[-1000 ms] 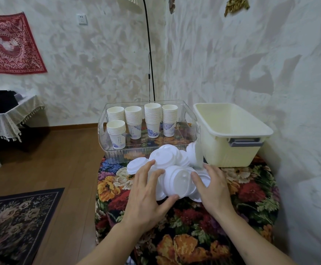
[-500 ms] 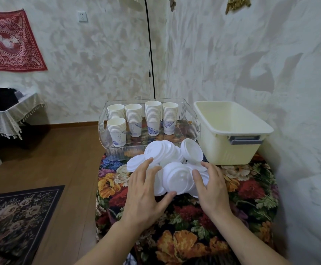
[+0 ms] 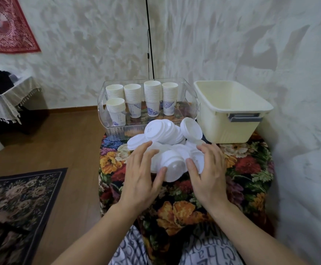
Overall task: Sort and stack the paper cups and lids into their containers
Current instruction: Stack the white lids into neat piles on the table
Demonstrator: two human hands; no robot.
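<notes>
Our left hand (image 3: 140, 175) and right hand (image 3: 209, 173), fingers spread, now cup the lid pile (image 3: 167, 138) lower; five cup stacks (image 3: 152, 98) stand unchanged.

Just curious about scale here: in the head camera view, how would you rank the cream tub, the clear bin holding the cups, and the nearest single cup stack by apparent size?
1. Cream tub and clear bin: they look alike in size, too close to rank.
2. Nearest cup stack: clearly smallest.
</notes>
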